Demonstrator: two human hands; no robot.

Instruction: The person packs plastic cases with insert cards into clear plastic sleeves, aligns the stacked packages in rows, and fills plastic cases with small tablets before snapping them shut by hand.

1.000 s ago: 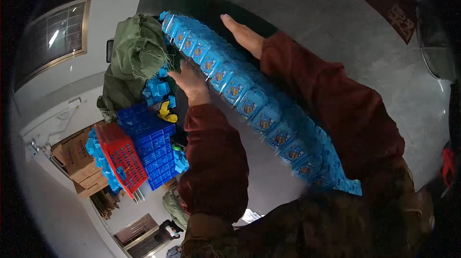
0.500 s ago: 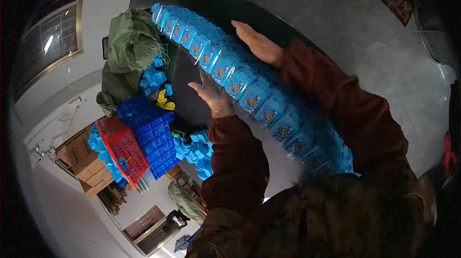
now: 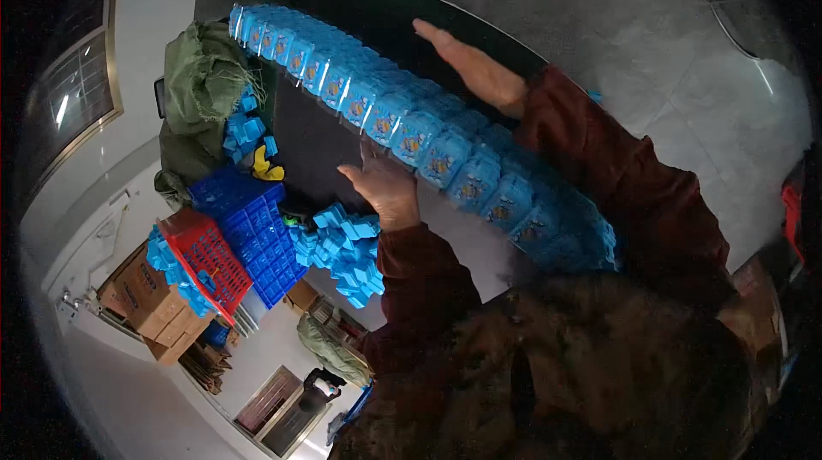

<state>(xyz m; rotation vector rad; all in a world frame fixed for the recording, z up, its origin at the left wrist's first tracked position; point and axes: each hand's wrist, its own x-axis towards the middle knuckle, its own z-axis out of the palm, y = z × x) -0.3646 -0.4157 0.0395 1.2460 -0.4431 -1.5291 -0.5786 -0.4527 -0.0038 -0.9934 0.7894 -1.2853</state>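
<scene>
A long block of light-blue plastic boxes point(image 3: 417, 136) with small printed pictures on their fronts runs diagonally over the dark table, shiny as if under clear film. On its near side is my left hand point(image 3: 390, 190), thumb apart and fingers stretched towards the boxes; whether the fingertips touch them I cannot tell. My right hand point(image 3: 475, 70) lies along the far side, flat with fingers extended and nothing in it. Both forearms wear dark red sleeves.
Loose blue plastic pieces point(image 3: 347, 259) are heaped at the near table edge. Close by are a blue crate point(image 3: 270, 246), a red basket point(image 3: 210, 259), a yellow piece point(image 3: 267, 167) and a green sack point(image 3: 201, 74). Cardboard boxes point(image 3: 141, 293) stand beyond. A person point(image 3: 321, 387) appears in the background.
My view has shifted, so the table, crates and far end of the box block appear further left. Both hands remain open on either side of the block.
</scene>
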